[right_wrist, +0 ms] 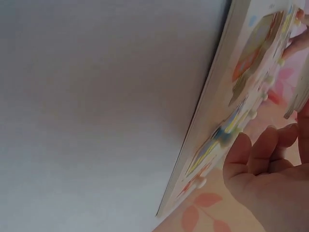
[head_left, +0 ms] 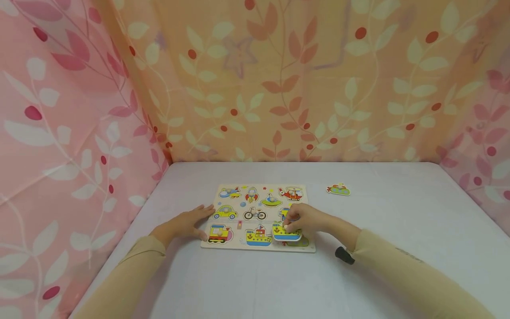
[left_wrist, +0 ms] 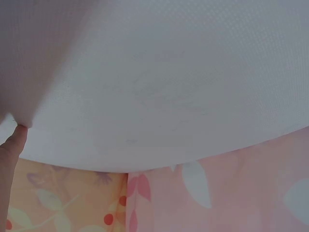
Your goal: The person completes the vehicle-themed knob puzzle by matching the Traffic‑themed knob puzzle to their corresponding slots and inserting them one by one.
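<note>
A wooden peg puzzle board [head_left: 235,246] lies on the table with vehicle pictures on it. My right hand [head_left: 304,217] pinches the knob of a yellow and blue boat piece [head_left: 294,237], holding it tilted over the board's lower right. To its left is the matching boat picture [head_left: 259,237] on the board. Part of a green submarine outline [head_left: 300,242] shows beneath the held piece. At the board's left edge rests my left hand [head_left: 191,223], fingers extended, beside the train piece [head_left: 219,234]. In the right wrist view, the piece's edge [right_wrist: 300,92] shows above the curled fingers [right_wrist: 236,152].
A submarine piece [head_left: 338,189] lies on the white tabletop [head_left: 255,283], beyond the board's far right corner. A small black object [head_left: 344,255] shows by the right sleeve. Flowered curtains [head_left: 279,79] stand behind the table and at both sides.
</note>
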Action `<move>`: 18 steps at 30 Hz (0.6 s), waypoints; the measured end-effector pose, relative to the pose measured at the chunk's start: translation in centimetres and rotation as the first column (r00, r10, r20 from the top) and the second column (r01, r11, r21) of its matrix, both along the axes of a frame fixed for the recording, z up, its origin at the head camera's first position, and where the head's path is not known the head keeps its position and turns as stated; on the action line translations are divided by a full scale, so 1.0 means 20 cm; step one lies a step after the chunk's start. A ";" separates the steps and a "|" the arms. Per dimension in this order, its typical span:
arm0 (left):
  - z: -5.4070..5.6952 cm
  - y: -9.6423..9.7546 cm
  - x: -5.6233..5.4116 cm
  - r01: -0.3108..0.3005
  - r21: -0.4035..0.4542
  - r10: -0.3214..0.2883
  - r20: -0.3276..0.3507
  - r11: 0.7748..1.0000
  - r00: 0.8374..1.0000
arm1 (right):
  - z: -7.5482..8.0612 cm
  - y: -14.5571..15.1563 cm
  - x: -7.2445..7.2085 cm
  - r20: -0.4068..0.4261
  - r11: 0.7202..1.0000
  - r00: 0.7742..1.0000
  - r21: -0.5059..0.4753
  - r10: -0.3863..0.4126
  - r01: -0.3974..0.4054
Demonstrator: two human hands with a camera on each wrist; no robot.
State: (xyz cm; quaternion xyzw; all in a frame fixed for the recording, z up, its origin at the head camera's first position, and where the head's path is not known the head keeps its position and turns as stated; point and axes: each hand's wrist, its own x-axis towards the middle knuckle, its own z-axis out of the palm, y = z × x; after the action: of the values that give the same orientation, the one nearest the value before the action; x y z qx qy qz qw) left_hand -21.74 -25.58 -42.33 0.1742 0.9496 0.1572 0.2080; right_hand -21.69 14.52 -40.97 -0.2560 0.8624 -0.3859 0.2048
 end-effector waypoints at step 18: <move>-0.02 -0.01 -0.01 0.009 0.006 -0.009 -0.011 1.000 1.000 | -0.04 -0.21 0.02 0.046 1.000 0.999 -0.024 0.007 -0.006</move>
State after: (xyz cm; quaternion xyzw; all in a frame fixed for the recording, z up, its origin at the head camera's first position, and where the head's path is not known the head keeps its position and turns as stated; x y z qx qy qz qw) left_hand -21.94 -25.81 -42.63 0.1798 0.9495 0.1583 0.2027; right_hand -21.23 10.41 -41.76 -0.2522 0.8518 -0.4014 0.2228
